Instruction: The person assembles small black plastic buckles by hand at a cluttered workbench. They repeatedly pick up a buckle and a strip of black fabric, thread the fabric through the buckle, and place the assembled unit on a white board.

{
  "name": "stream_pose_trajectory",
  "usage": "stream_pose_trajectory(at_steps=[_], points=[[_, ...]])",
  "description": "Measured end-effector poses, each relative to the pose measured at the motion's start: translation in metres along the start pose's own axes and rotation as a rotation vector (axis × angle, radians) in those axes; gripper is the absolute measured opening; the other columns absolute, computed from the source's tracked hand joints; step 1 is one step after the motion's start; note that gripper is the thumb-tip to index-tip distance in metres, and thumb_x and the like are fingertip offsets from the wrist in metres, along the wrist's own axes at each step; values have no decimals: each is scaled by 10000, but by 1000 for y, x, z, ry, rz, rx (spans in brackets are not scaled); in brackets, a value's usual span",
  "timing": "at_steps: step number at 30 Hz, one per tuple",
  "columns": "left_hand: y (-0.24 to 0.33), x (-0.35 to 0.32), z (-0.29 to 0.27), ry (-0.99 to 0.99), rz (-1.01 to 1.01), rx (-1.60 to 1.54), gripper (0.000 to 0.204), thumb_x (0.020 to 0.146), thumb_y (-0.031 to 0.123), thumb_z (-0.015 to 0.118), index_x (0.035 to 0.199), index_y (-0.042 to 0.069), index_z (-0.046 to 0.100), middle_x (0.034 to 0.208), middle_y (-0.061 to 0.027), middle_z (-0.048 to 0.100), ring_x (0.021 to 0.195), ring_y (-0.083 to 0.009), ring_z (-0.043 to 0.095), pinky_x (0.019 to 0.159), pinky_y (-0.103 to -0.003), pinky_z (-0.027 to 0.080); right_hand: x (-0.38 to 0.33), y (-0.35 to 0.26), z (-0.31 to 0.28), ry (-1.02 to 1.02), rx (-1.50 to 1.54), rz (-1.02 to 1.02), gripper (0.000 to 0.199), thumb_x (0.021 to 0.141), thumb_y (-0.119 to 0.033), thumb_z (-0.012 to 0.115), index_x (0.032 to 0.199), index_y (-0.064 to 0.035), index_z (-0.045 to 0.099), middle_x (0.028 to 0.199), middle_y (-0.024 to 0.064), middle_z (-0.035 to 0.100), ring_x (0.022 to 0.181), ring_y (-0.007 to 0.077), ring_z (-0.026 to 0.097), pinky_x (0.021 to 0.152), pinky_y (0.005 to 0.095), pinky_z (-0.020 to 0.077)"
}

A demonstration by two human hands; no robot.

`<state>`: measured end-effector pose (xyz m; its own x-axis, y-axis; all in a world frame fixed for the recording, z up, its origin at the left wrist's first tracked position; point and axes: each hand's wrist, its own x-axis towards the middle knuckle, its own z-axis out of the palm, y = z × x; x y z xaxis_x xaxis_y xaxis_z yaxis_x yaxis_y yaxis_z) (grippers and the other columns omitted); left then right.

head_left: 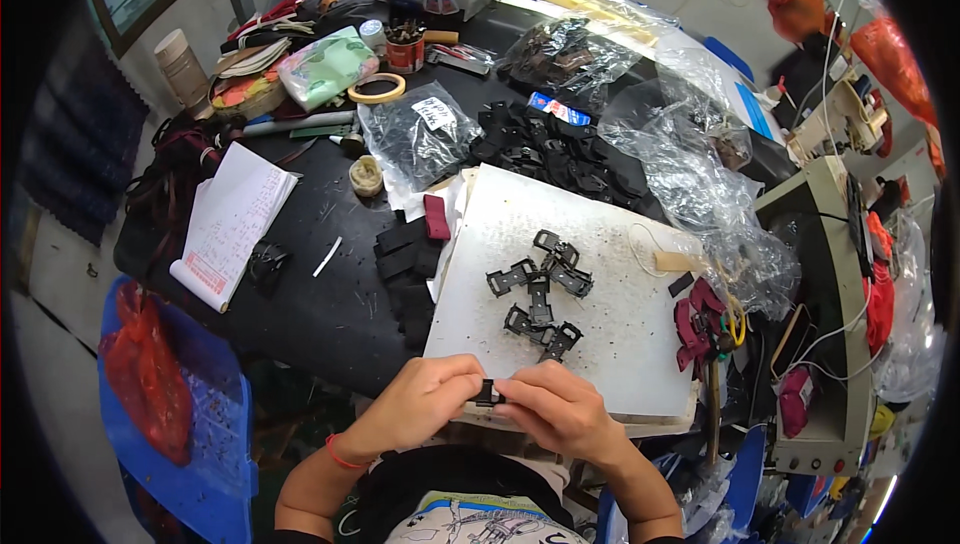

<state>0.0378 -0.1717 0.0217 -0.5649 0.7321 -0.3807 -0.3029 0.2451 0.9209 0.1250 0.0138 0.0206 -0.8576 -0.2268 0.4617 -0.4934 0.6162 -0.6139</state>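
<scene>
Both my hands meet at the near edge of a white board [610, 364]. Between my fingertips is a small black plastic buckle part [487, 394], partly covered by the fingers. My left hand [425, 402] pinches its left end, and a red band circles that wrist. At the other end, the fingers and thumb of my right hand [560, 409] are closed on the same part. Just beyond lie several loose black plastic buckle parts [540, 294] in a small cluster on the board, some overlapping.
Black strap pieces [560, 154] are heaped behind the board, more [405, 264] at its left. Clear plastic bags [690, 174] lie at the back right. An open notebook [240, 214] and a tape roll [377, 89] are on the left. Yellow-handled scissors [737, 322] lie right.
</scene>
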Motion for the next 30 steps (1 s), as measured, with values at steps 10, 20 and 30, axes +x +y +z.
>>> stream_pose_trajectory(at_steps=[10, 20, 30], points=[[22, 107, -77, 761, 309, 729, 361, 931, 318, 497, 1078, 2, 590, 834, -75, 676, 744, -127, 619, 649, -267, 488, -9, -3, -2, 277, -112, 237, 290, 658, 6, 778, 919, -42, 664, 821, 76, 601, 716, 204, 585, 622, 288, 490], [17, 115, -95, 652, 422, 57, 173, 855, 73, 602, 1010, 5, 643, 841, -46, 656, 718, -85, 609, 630, -203, 488, -9, -5, 10, 425, 101, 455, 219, 714, 54, 724, 907, -12, 642, 923, 121, 638, 756, 184, 630, 654, 273, 519], [10, 34, 7, 331, 415, -346, 219, 921, 99, 567, 1067, -55, 621, 953, -99, 666, 866, -123, 632, 788, -253, 524, 28, -5, 13, 362, 280, 428, 158, 775, 30, 689, 922, -4, 642, 866, 87, 600, 664, 111, 590, 562, 216, 479]])
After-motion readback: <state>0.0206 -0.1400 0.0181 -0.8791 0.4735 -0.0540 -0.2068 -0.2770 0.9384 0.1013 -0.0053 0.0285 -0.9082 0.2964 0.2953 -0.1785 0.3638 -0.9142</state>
